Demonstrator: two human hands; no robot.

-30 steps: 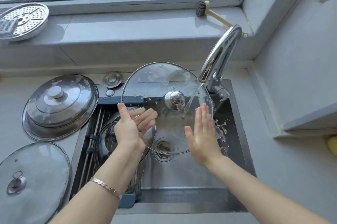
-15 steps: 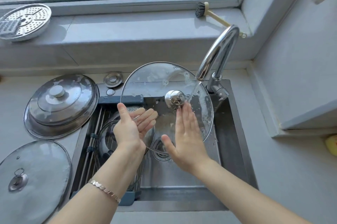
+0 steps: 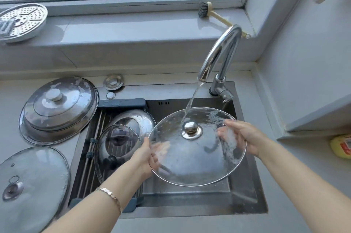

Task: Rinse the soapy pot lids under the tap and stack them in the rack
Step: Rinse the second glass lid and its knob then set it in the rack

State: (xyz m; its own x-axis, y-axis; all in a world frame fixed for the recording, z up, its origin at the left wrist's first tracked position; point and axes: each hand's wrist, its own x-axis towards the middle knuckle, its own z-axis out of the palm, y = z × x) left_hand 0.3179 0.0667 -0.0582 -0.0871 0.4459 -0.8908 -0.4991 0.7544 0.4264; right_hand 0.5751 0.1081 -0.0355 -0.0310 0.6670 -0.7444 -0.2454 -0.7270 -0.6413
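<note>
Glass lid (image 3: 197, 158) wet, soapy; your left hand (image 3: 146, 156) pinches rim at 9, right hand (image 3: 245, 138) at 3. Slip drops it into sink (image 3: 247, 191); glass may crack.

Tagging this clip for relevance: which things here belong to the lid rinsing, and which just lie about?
In the job: glass lid held by left hand and right hand; tap; rack; steel lid; counter glass lid.
Lying about: brush; steamer plate; yellow bottle.
</note>
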